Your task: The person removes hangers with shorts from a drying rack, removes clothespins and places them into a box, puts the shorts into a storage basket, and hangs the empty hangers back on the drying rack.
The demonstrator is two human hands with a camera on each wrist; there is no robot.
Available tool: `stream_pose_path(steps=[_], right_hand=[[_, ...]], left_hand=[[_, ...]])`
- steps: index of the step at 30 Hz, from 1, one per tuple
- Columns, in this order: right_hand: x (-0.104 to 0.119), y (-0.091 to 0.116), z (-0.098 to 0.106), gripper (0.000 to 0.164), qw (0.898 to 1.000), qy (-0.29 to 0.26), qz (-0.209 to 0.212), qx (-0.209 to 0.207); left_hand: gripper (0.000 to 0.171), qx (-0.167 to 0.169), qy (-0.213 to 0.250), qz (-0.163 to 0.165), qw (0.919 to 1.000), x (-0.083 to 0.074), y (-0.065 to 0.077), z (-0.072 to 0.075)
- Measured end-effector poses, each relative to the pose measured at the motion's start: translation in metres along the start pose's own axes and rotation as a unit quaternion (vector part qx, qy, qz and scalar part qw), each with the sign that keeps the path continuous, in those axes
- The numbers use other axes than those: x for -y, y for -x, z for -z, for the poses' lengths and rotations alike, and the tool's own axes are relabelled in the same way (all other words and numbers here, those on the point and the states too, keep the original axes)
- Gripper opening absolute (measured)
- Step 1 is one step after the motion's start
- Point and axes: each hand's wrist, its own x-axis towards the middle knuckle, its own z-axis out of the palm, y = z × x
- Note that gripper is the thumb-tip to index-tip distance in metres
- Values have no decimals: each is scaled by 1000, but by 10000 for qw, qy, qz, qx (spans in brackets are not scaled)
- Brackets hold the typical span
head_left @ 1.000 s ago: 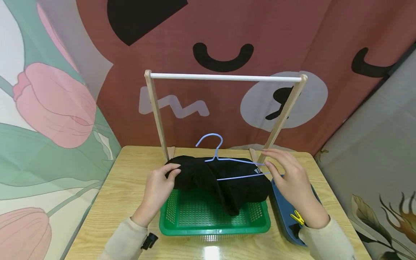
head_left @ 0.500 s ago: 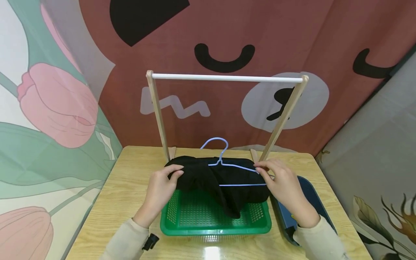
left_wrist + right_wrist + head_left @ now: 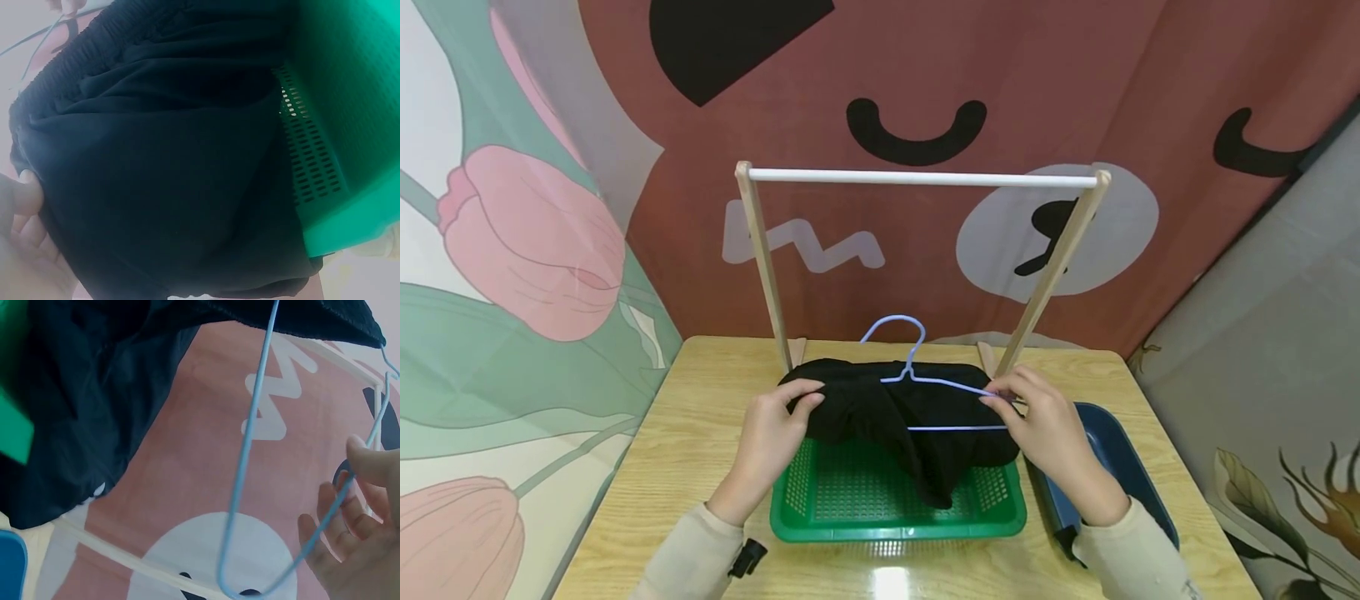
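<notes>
Black shorts (image 3: 850,404) with a gathered elastic waistband (image 3: 81,69) hang over the back of a green basket (image 3: 898,534). My left hand (image 3: 771,433) pinches their left end between thumb and fingers; in the left wrist view this hand (image 3: 28,234) is at the cloth's edge. A light blue hanger (image 3: 895,317) lies across the shorts, hook up, its left part hidden inside the waist. My right hand (image 3: 1052,425) pinches the hanger's right arm. The right wrist view shows that hand (image 3: 369,519) and the hanger's bare right end (image 3: 250,425), outside the cloth.
A rack with wooden posts (image 3: 763,267) and a white rail (image 3: 917,177) stands behind the basket. To the right is a dark blue tray (image 3: 1123,454), partly covered by my right forearm. The wooden table (image 3: 700,417) reaches a printed cloth backdrop (image 3: 925,275).
My right hand has come left and down along the hanger's arm. The hanger has tipped, its hook shifting slightly right and down. My left hand keeps its hold on the shorts.
</notes>
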Motion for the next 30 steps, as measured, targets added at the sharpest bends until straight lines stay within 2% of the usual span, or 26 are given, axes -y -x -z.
stream_pose_path(steps=[3, 7, 15, 21, 30], right_hand=[[0, -1, 0, 13, 9981, -529, -283, -135], [1, -2, 1, 12, 9891, -1257, -703, -302], [-2, 3, 4, 9, 9805, -1542, -1110, -510], [-7, 5, 10, 11, 9807, -1419, -1158, -691], [-14, 11, 22, 14, 9778, -1403, -1210, -979]], left_hand=[[14, 2, 113, -4, 9999, 0, 1, 1], [14, 22, 258, -97, 9996, 1, 1, 2], [12, -23, 371, -192, 9991, 6, 0, 7], [11, -231, 420, 120, 9988, 9, -4, 14], [12, -587, 529, 862, 9931, 18, -5, 23]])
